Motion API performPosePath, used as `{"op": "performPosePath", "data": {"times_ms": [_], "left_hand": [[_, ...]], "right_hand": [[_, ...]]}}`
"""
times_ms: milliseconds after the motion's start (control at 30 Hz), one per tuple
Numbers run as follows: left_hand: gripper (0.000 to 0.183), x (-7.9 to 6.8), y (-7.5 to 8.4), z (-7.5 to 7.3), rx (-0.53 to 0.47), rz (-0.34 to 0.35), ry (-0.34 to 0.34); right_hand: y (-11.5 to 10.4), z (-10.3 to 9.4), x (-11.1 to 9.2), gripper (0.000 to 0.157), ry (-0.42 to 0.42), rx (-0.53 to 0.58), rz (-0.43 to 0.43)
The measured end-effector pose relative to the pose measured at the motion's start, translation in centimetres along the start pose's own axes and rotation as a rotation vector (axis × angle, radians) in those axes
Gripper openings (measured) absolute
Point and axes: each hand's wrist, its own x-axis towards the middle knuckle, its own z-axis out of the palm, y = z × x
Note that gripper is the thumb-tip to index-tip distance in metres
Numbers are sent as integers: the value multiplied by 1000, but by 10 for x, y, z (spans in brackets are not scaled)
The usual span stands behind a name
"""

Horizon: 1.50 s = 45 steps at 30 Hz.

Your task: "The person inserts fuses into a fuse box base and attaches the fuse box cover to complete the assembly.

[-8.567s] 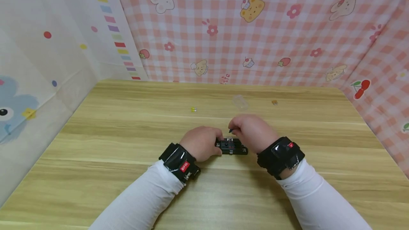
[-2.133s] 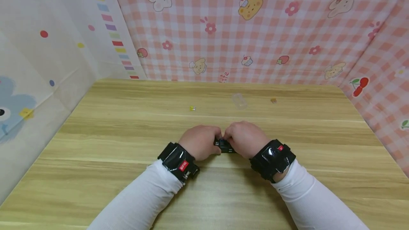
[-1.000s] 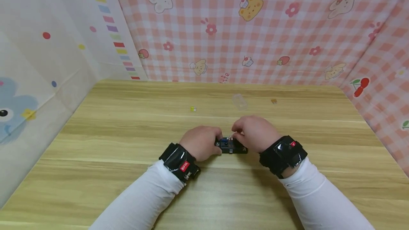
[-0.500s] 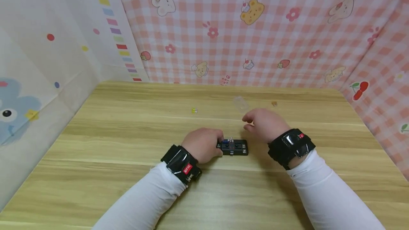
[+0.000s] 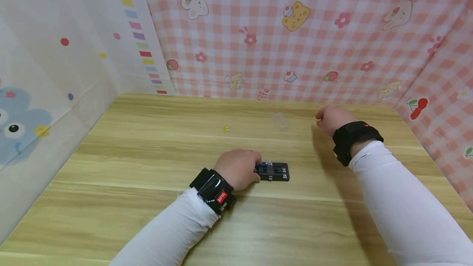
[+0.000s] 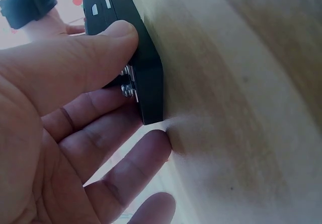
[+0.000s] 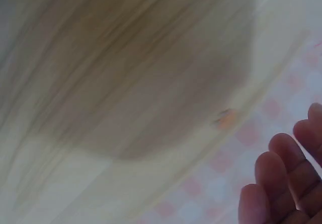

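Observation:
A black fuse block with metal screw terminals lies on the wooden table. My left hand grips its left end; in the left wrist view the thumb presses on the block's side and two fingers reach behind it. A small blue fuse sits at the block's upper left, partly covered by my fingers. My right hand is over the back right of the table, its fingers loosely bent and holding nothing. The right wrist view shows an orange blade fuse on the table near those fingers; in the head view the hand hides it.
A yellow blade fuse lies at the back middle of the table. To its right is a clear plastic cover. Patterned cloth walls off the table's back edge and sides.
The blue fuse, earlier pinched by my right hand, is now at the block. My right hand has let go and moved right and back over the orange fuse. My left hand keeps its grip.

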Motion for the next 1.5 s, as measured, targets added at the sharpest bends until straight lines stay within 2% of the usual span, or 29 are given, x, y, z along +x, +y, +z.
{"op": "performPosePath", "data": {"times_ms": [200, 400, 567, 700, 1067, 1400, 1500], "left_hand": [[36, 0, 1, 1, 11, 13, 10], [37, 0, 4, -1, 10, 16, 21], [38, 0, 5, 0, 11, 17, 29], [39, 0, 5, 0, 13, 23, 29], [39, -1, 3, -1, 14, 23, 29], [38, -1, -1, 1, 19, 24, 23], [38, -1, -2, 1, 21, 22, 21]], "right_hand": [[16, 5, 10, 33, 6, 2, 20], [30, 15, 23, 31, 0, -47, 37], [38, 21, 32, 29, -24, -108, 7], [39, 22, 34, 28, -42, -169, -46], [33, 19, 35, 22, 7, -220, -80], [30, 20, 32, 14, 15, -122, -44], [29, 21, 29, 14, 49, -88, -37]]}}
